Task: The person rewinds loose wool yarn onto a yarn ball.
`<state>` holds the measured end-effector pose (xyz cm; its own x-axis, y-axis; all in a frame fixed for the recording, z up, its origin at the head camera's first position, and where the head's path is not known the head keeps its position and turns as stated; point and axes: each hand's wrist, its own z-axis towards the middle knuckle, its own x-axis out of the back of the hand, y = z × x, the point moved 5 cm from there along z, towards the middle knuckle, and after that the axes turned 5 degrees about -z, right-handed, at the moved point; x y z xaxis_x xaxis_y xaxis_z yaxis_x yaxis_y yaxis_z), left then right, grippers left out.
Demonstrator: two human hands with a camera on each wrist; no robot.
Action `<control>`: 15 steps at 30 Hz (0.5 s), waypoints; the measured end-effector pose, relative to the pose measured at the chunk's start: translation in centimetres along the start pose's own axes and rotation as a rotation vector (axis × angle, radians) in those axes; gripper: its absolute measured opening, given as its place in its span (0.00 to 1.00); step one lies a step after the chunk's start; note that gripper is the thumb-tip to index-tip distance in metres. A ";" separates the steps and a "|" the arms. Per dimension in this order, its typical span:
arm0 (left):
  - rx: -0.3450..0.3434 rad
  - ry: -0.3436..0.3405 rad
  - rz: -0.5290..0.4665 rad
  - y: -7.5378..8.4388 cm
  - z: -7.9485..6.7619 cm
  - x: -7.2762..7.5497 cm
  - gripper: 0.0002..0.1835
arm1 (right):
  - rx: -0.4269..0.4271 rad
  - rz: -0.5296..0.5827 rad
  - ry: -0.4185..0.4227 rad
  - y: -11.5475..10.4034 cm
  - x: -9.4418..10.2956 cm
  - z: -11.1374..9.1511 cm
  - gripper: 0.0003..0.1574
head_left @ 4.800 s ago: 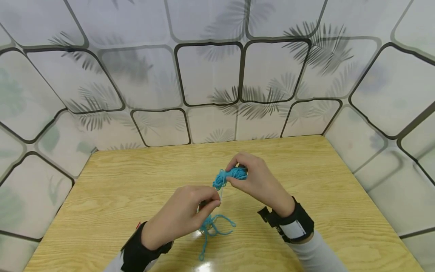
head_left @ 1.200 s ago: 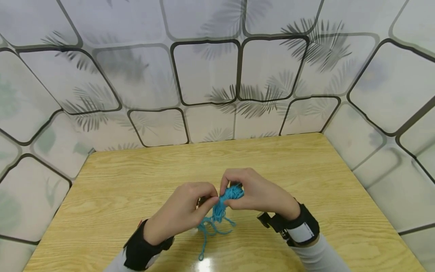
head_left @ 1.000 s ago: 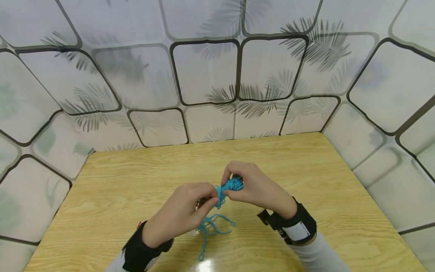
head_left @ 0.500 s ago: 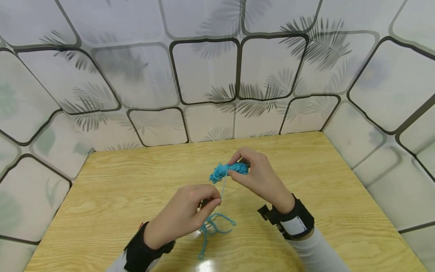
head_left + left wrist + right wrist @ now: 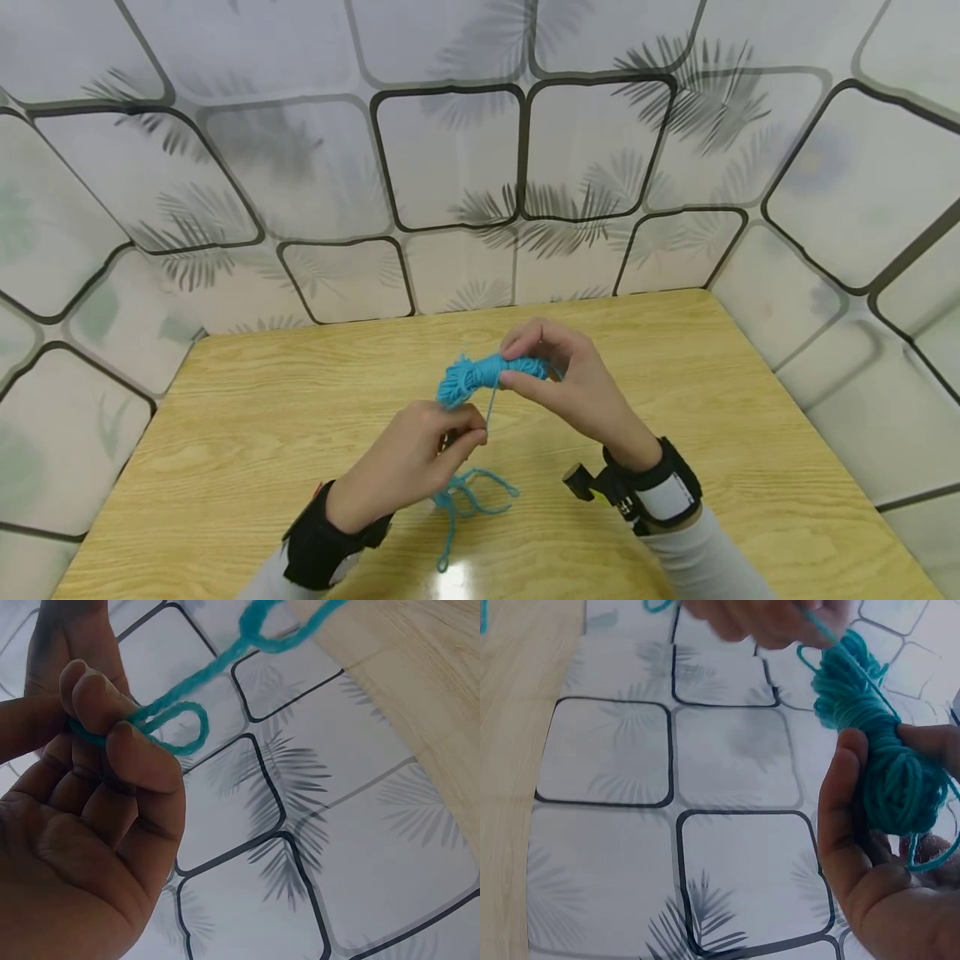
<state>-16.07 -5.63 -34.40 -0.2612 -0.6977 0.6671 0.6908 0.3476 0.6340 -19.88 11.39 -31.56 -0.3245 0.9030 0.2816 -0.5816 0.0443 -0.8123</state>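
Observation:
A bundle of turquoise yarn (image 5: 480, 375), wound tightly round its waist with loops at both ends, is held up over the table by my right hand (image 5: 566, 379). Thumb and fingers grip it near the middle, as the right wrist view shows on the yarn bundle (image 5: 896, 765). My left hand (image 5: 416, 454) pinches a yarn strand (image 5: 492, 408) that runs taut up to the bundle's waist. In the left wrist view a small yarn loop (image 5: 187, 727) sticks out from the pinching fingers. A loose yarn tail (image 5: 450, 533) lies curled on the table below the left hand.
The wood-grain table (image 5: 300, 383) spreads under both hands. A patterned curtain (image 5: 450, 167) with leaf prints stands behind it and along both sides. Each wrist wears a black strap; a small camera mount (image 5: 592, 483) juts from the right one.
The right hand swung the bundle down and toward the left hand, then up and away again. The bundle now sits further left, more of it showing. The left hand has barely moved, keeping its pinch.

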 end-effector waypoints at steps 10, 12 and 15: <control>0.054 0.027 -0.038 -0.7 0.2 1.0 0.07 | 0.020 0.091 -0.443 -1.2 -2.5 -1.1 0.08; 0.034 0.037 -0.026 -0.5 0.2 1.3 0.09 | 0.015 0.026 -0.504 -1.1 -2.8 -1.3 0.07; 0.005 0.034 -0.022 -0.1 0.1 1.5 0.10 | 0.013 -0.094 -0.545 -0.8 -3.0 -1.4 0.07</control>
<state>-16.63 -6.62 -33.41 -0.2527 -0.7263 0.6393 0.6817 0.3352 0.6503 -17.41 9.22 -32.43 -0.6078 0.5437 0.5787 -0.6344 0.1058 -0.7657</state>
